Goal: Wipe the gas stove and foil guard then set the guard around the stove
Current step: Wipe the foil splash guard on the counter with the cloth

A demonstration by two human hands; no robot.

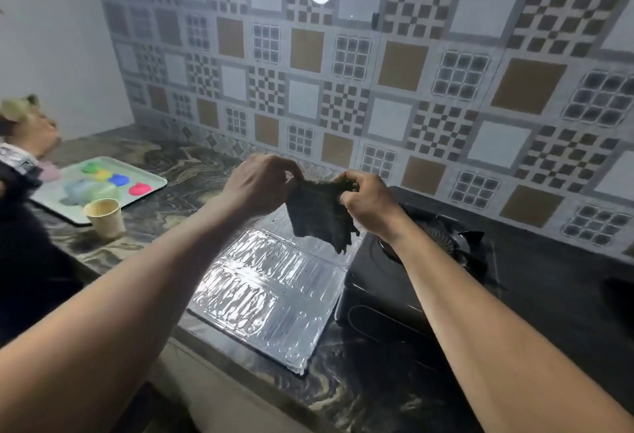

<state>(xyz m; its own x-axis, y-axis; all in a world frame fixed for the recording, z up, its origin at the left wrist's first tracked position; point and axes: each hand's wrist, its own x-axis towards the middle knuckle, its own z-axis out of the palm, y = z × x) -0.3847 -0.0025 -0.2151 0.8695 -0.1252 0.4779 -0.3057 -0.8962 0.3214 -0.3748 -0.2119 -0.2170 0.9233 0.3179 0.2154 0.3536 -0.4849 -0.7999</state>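
Directly beneath the pinching fingers of both hands, holding the cloth, lies the foil guard; left hand nearer.

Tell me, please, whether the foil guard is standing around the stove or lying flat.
Lying flat. The foil guard rests on the countertop left of the gas stove, not standing around it.

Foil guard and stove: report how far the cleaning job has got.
Done: nothing clearly; whether anything has been wiped cannot be told. In hand: left hand and right hand hold a dark cloth spread between them, above the counter. Left: the foil guard lies flat beside the gas stove, not yet set around it.
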